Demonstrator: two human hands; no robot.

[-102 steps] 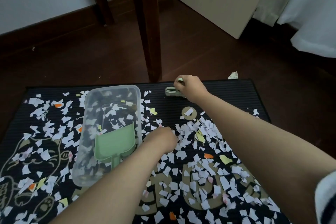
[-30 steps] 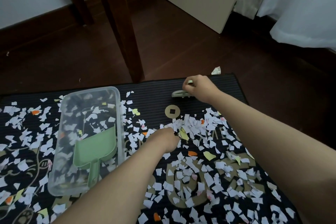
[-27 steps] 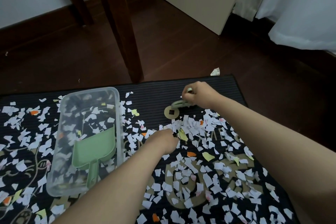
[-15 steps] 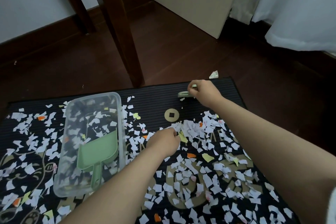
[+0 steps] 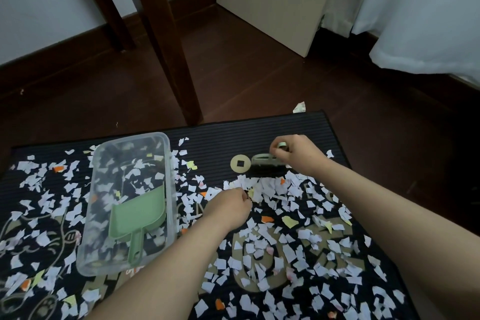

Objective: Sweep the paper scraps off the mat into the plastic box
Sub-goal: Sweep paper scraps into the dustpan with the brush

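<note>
A black mat [image 5: 213,143] lies on the floor, strewn with white, yellow and orange paper scraps [image 5: 280,244]. A clear plastic box [image 5: 166,153] stands on its left half with scraps and a green dustpan [image 5: 137,213] inside. My right hand [image 5: 298,154] grips a small green brush [image 5: 265,163], bristles down on the mat at the far edge of a scrap pile. My left hand [image 5: 231,206] rests as a closed fist on the mat beside that pile, right of the box; I cannot tell whether it holds anything.
A dark wooden furniture leg [image 5: 168,41] stands just beyond the mat's far edge, a second one [image 5: 104,2] behind it. A beige panel [image 5: 270,0] and white curtain [image 5: 420,13] are at the back right. One scrap [image 5: 299,107] lies on the wooden floor past the mat.
My right hand has drawn the brush nearer, from the mat's far edge down to the scrap pile beside the coin print. My left fist has stayed put.
</note>
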